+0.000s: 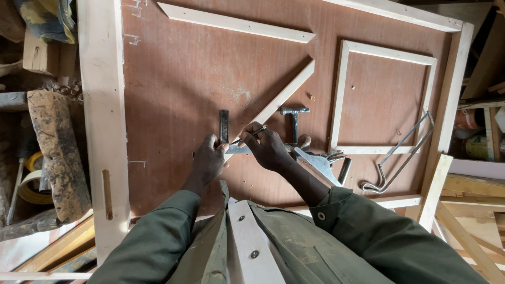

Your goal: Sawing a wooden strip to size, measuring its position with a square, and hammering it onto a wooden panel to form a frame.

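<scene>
While the left hand presses a dark metal try square flat on the brown board counter, the right hand pinches a thin pencil against the pale diagonal wooden strip; a steel hammer lies just right.

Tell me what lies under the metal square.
The metal square rests on the slanted wood strip and the brown board. The left hand covers its corner.

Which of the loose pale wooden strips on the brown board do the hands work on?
The diagonal strip: its lower end lies under the left hand and right hand. The other strip lies apart near the top.
</scene>
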